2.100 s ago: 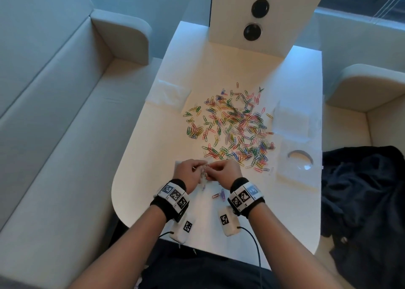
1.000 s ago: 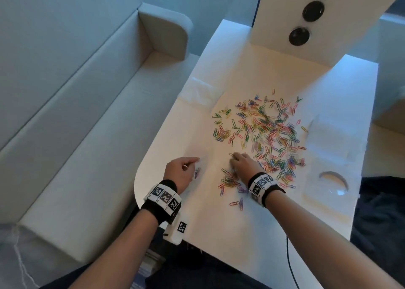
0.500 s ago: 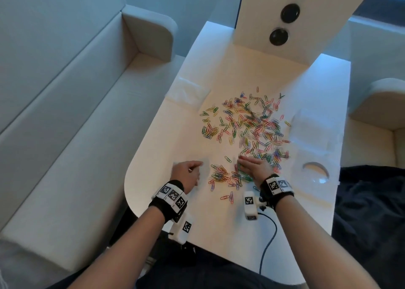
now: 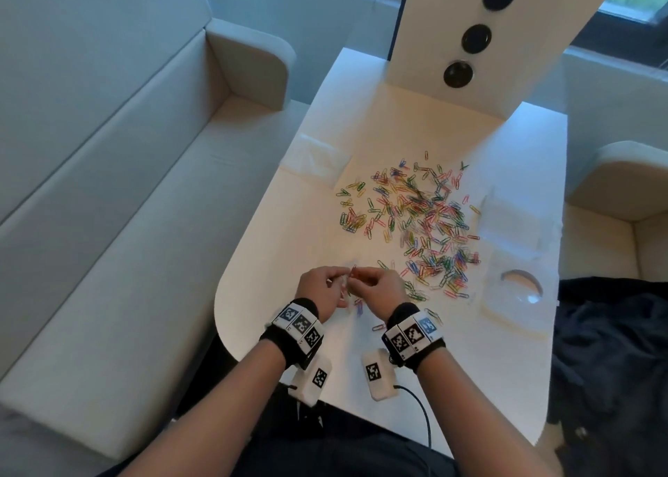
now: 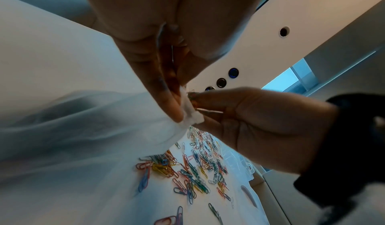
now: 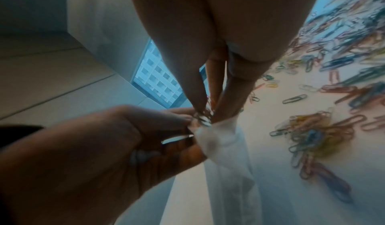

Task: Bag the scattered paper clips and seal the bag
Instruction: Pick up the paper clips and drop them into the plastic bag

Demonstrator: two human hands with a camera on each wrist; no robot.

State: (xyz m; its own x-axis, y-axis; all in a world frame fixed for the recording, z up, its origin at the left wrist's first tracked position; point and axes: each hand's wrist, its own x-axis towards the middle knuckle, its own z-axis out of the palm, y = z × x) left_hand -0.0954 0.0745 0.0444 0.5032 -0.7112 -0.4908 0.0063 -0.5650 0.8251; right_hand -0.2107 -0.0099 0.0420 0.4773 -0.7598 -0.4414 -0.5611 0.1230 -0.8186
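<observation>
Many coloured paper clips (image 4: 415, 223) lie scattered across the middle of the white table (image 4: 289, 259). Near the front edge my two hands meet above the table. My left hand (image 4: 341, 281) pinches the mouth of a small clear bag (image 5: 191, 115), which hangs down from its fingers (image 6: 229, 179). My right hand (image 4: 356, 279) pinches a few paper clips (image 6: 203, 115) at its fingertips, right at the bag's mouth. In the left wrist view the right hand (image 5: 192, 96) touches the bag's rim. A few loose clips (image 4: 377, 327) lie under and beside my wrists.
Another flat clear bag (image 4: 314, 158) lies at the table's left edge and a further one (image 4: 513, 216) at the right. A clear plastic pack (image 4: 517, 292) lies front right. An upright white panel (image 4: 470, 38) with black buttons stands at the back. A dark garment (image 4: 614, 350) lies on the right seat.
My right hand left the clip pile and came back to my left hand with a few clips pinched. My left hand lifted the bag's mouth up to meet it.
</observation>
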